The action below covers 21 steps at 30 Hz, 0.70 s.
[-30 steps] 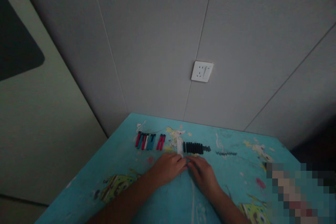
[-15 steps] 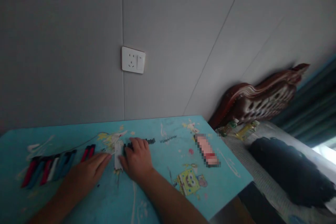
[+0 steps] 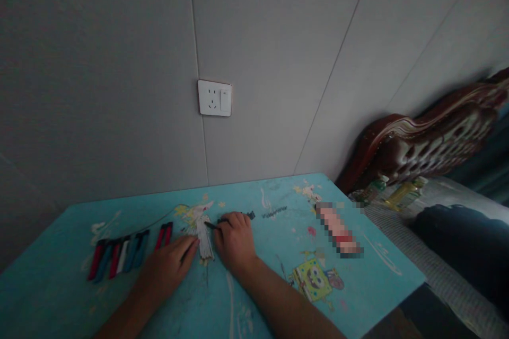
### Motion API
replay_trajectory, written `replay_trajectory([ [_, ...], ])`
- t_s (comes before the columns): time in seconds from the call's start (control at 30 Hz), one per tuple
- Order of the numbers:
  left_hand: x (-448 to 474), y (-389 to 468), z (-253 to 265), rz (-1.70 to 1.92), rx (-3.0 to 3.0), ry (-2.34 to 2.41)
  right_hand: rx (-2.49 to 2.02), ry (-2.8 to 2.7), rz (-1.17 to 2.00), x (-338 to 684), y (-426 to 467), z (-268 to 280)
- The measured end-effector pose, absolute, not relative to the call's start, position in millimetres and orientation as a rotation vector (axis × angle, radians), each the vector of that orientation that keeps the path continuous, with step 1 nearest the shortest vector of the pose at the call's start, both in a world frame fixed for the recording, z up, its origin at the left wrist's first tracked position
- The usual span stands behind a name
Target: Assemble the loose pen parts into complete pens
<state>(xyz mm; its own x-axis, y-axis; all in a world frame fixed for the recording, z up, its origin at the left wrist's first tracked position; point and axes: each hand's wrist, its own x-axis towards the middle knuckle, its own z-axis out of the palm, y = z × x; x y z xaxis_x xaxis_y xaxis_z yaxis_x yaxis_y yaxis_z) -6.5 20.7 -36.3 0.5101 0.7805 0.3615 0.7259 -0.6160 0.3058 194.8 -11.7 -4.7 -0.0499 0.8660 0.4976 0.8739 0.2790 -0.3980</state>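
Note:
A bundle of thin white sticks [image 3: 205, 242] lies on the light-blue table between my hands. My left hand [image 3: 170, 260] rests beside its left edge, fingers closed, with a small reddish tip at the fingertips that is too small to name. On the other side, my right hand [image 3: 235, 241] is closed with a thin black piece [image 3: 210, 225] sticking out from its fingertips over the sticks. Small black pieces [image 3: 249, 215] lie in a row behind the right hand, partly hidden by it. Left of my left hand are several red, blue and white pen-like sticks [image 3: 124, 254] with black tops.
The printed blue table [image 3: 270, 291] stands against a grey wall with a socket plate [image 3: 214, 98]. A blurred pink object [image 3: 337, 226] lies toward the table's right. Past the right edge are a bed headboard [image 3: 421, 137] and bottles [image 3: 405, 193].
The view has shifted left, so everything sits further right. The white sticks' separate strands and the black piece at my right fingertips now show. Both hands stay beside the bundle.

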Motion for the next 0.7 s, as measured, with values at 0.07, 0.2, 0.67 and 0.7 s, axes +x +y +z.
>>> replay_trajectory([
  [0.07,-6.5,20.2,-37.5,0.727,2.614,1.312,-1.494,-1.785,0.084,201.0,-14.7,-4.4],
  [0.2,-6.9,19.2,-38.4,0.811,2.594,1.264,-1.394,-1.522,0.312,216.6,-29.5,-6.4],
  [0.67,3.8,2.6,-9.7,0.833,2.587,1.244,-1.324,-1.374,0.625,226.9,-32.1,-10.5],
  [0.7,3.6,2.1,-8.7,0.821,2.598,1.249,-1.321,-1.364,0.635,227.5,-31.7,-11.6],
])
